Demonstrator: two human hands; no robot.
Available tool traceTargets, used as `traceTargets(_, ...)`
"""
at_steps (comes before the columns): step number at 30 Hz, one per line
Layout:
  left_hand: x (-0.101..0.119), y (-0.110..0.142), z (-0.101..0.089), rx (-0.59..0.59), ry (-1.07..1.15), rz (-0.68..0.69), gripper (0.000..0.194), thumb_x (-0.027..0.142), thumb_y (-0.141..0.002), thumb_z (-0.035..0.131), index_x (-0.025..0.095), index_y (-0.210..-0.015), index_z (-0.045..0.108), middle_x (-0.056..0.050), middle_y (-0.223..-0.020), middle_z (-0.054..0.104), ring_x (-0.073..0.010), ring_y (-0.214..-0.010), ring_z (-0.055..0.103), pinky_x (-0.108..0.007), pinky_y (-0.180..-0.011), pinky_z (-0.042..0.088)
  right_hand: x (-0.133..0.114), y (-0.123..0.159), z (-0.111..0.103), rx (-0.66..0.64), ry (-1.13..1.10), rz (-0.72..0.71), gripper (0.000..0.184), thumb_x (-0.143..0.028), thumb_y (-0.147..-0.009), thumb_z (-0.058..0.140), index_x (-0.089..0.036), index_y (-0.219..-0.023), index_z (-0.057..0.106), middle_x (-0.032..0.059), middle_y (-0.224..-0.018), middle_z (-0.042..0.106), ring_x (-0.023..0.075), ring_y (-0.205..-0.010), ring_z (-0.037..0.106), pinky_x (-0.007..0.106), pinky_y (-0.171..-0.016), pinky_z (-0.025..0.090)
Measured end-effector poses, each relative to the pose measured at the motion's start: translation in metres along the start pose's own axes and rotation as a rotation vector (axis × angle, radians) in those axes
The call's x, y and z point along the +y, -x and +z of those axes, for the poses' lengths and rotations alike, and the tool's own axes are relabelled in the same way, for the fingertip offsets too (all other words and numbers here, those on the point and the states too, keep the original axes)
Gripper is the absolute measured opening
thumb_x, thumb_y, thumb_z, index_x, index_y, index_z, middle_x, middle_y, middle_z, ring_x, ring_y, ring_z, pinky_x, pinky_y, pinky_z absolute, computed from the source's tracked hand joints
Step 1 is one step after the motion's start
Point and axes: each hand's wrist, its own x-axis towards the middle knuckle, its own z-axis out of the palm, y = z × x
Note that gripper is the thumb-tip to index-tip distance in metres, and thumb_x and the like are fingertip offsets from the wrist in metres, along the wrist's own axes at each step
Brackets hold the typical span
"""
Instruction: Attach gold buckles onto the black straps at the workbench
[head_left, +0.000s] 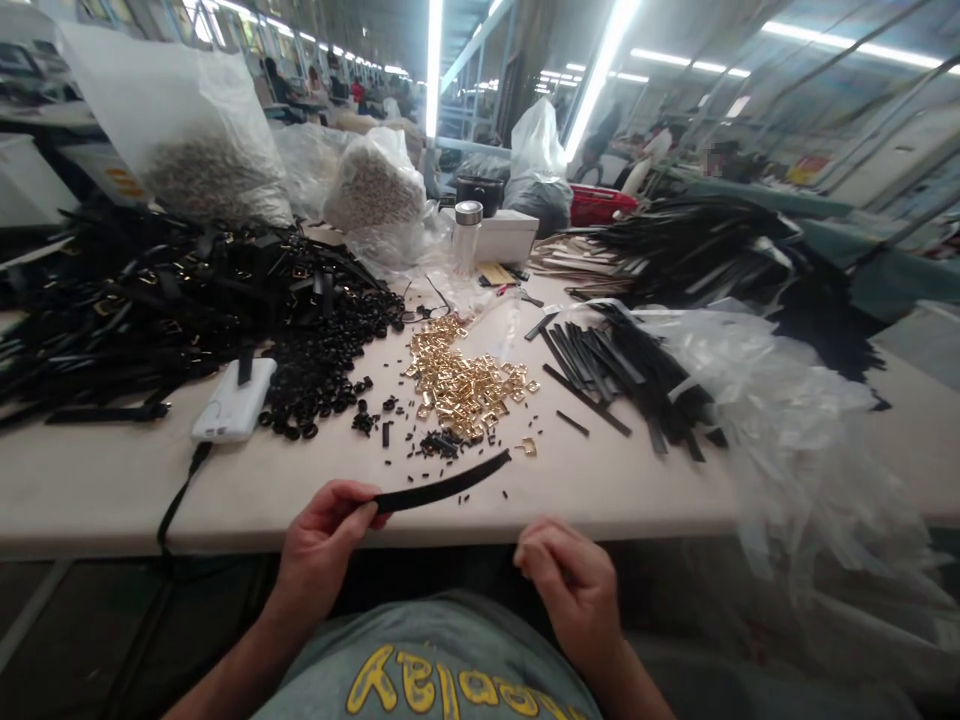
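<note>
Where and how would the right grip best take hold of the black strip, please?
Probably by the free end of the black strip, pinched across its flat faces, coming from the right. The strip is long and narrow; the left grip pinches its other end, while the free end curves out to the right, on the right grip's side.

The place was a factory workshop: a broad hall with long tube lights [434,70] in rows overhead and several people [279,85] far back among other work stations. The near surface [660,495] carried parts in bulk, with a mound of gold buckles [469,385], a great heap of black straps [172,290], piled dark strips [600,360] and bulging plastic bags [375,185] of small pieces.
</note>
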Motion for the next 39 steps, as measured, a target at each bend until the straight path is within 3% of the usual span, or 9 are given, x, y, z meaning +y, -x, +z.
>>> traceTargets(3,0.001,0.006,0.016,-0.123,-0.088,0.080,0.014,0.028,-0.072,0.075,0.019,-0.076,0.065,-0.002,-0.084,0.066,-0.0160,-0.075,0.062,-0.024,-0.070,0.052,0.004,-0.002,0.017,-0.210,-0.263,0.246,0.028,-0.043,-0.092,0.054,-0.019,-0.099,0.066,0.0092,-0.094,0.067,0.0224,-0.089,0.063,0.035,-0.082,0.051)
traceTargets(6,-0.005,0.013,0.028,-0.330,-0.216,0.147,0.011,0.026,-0.076,0.070,0.019,-0.071,0.065,-0.005,-0.080,0.066,-0.0188,-0.078,0.062,-0.026,-0.071,0.050,0.007,-0.013,0.036,-0.012,-0.714,0.397,0.039,-0.051,-0.092,0.051,-0.020,-0.114,0.059,0.0113,-0.112,0.065,0.0249,-0.107,0.061,0.043,-0.096,0.046)
traceTargets(10,-0.011,0.010,0.028,-0.560,-0.318,0.041,0.013,0.031,-0.078,0.069,0.017,-0.077,0.066,-0.006,-0.077,0.066,-0.0174,-0.071,0.059,-0.026,-0.067,0.048,0.009,-0.030,0.035,0.160,-0.937,0.476,0.032,-0.051,-0.089,0.057,-0.020,-0.090,0.056,-0.0013,-0.065,0.059,0.0118,-0.054,0.056,0.029,-0.064,0.054)
traceTargets(13,-0.008,0.002,0.025,-0.539,-0.213,-0.127,0.029,0.037,-0.078,0.069,0.018,-0.099,0.063,-0.005,-0.084,0.066,-0.0171,-0.071,0.061,-0.027,-0.066,0.048,0.012,-0.034,0.026,-0.190,-0.724,0.546,0.041,-0.057,-0.089,0.053,-0.017,-0.077,0.052,-0.0080,-0.044,0.043,0.0055,-0.033,0.029,0.018,-0.038,0.034)
traceTargets(18,0.002,-0.008,0.030,-0.480,-0.157,-0.252,0.028,0.037,-0.079,0.069,0.016,-0.095,0.061,-0.004,-0.077,0.067,-0.0150,-0.067,0.061,-0.026,-0.066,0.048,0.010,-0.027,0.025,-0.532,-0.388,0.567,0.050,-0.064,-0.089,0.046,-0.018,-0.068,0.047,-0.0061,-0.044,0.045,0.0057,-0.034,0.031,0.017,-0.035,0.021)
traceTargets(25,-0.003,-0.011,0.031,-0.438,-0.144,-0.350,0.031,0.036,-0.074,0.073,0.016,-0.095,0.060,0.000,-0.070,0.065,-0.0133,-0.063,0.061,-0.021,-0.058,0.047,0.010,-0.022,0.029,-0.555,-0.215,0.432,0.041,-0.044,-0.097,0.042,-0.017,-0.067,0.050,-0.0048,-0.049,0.048,0.0075,-0.045,0.039,0.019,-0.046,0.031)
traceTargets(29,-0.010,-0.012,0.028,-0.397,-0.077,-0.461,0.035,0.036,-0.070,0.077,0.017,-0.093,0.058,0.002,-0.062,0.063,-0.0107,-0.055,0.059,-0.018,-0.052,0.045,0.010,-0.019,0.032,-0.345,-0.093,0.352,0.011,-0.028,-0.085,0.061,-0.018,-0.087,0.062,-0.0028,-0.068,0.060,0.0108,-0.061,0.052,0.021,-0.059,0.041)
traceTargets(33,-0.018,-0.009,0.031,-0.372,-0.035,-0.488,0.038,0.034,-0.070,0.078,0.016,-0.096,0.058,0.001,-0.065,0.064,-0.0103,-0.056,0.060,-0.018,-0.054,0.046,0.012,-0.016,0.039,-0.177,0.037,0.236,0.026,-0.020,-0.075,0.071,-0.020,-0.100,0.066,0.0005,-0.085,0.066,0.0152,-0.077,0.059,0.025,-0.070,0.045)
traceTargets(39,-0.019,-0.005,0.036,-0.423,-0.101,-0.427,0.036,0.034,-0.072,0.076,0.017,-0.100,0.060,0.001,-0.071,0.064,-0.0113,-0.062,0.060,-0.020,-0.060,0.046,0.019,-0.011,0.045,-0.119,0.155,0.056,0.012,-0.023,-0.082,0.068,-0.021,-0.094,0.068,0.0023,-0.086,0.066,0.0164,-0.079,0.061,0.026,-0.074,0.046)
